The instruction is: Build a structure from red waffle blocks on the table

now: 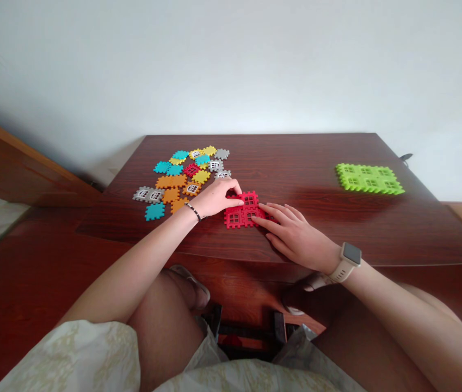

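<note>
A flat panel of joined red window tiles [242, 211] lies near the front edge of the dark wooden table [304, 163]. My left hand [218, 197] has its fingers curled over the panel's upper left corner, pinching it. My right hand [296, 234], with a watch on the wrist, lies flat with fingers stretched out, its fingertips pressing the panel's right edge.
A pile of several loose tiles [185, 177] in teal, yellow, orange, grey and red lies left of the panel. A joined green panel [368, 178] sits at the far right. A white wall rises behind the table. My knees are below the front edge.
</note>
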Action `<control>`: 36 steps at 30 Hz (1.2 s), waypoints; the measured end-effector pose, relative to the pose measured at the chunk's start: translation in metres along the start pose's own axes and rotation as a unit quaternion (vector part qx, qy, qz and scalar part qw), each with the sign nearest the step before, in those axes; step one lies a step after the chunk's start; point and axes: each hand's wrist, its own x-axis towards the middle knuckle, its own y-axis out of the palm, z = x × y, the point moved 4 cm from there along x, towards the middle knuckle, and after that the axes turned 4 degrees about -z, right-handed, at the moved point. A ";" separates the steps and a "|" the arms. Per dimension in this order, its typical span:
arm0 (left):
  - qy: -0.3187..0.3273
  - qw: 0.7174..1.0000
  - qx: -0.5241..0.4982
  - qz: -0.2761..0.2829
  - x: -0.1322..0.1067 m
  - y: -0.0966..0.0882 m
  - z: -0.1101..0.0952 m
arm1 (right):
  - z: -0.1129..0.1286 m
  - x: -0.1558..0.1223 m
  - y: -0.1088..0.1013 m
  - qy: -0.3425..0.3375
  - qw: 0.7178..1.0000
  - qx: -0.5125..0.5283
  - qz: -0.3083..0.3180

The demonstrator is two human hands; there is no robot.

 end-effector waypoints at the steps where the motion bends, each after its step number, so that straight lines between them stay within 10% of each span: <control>1: 0.001 1.000 0.001 0.000 0.000 0.000 0.000 | 0.000 0.000 0.000 -0.001 1.000 0.000 0.000; 36: -0.055 0.996 -0.068 0.027 0.003 0.005 0.007 | -0.001 0.001 -0.001 -0.001 1.000 0.010 0.001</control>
